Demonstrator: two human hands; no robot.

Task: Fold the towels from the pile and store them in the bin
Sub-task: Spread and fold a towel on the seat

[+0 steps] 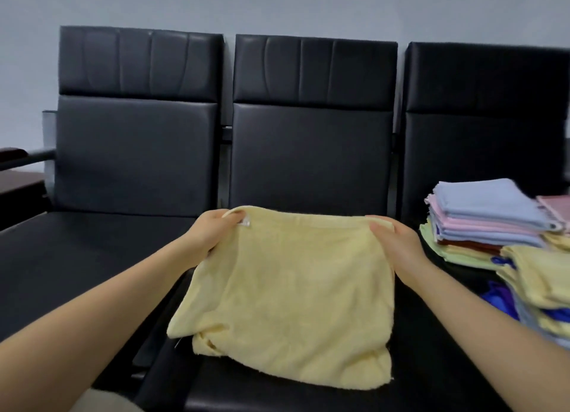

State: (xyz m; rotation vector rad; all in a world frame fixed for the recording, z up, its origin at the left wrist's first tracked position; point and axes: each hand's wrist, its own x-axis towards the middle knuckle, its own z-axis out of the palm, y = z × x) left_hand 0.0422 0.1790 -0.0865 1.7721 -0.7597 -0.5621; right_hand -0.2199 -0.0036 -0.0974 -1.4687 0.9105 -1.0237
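A pale yellow towel [290, 300] hangs over the middle black seat, its lower edge crumpled on the cushion. My left hand [212, 232] pinches its upper left corner, beside a small white tag. My right hand [391, 242] grips the upper right corner. Both hands hold the top edge stretched between them. A pile of towels [481, 220] in blue, pink, red and green lies on the right seat, with more yellow and blue ones [543, 282] nearer me. No bin is in view.
Three joined black padded seats [138, 152] stand against a pale wall. A dark armrest [27, 158] and a low dark table sit at the far left. The left seat cushion [77, 257] has nothing on it.
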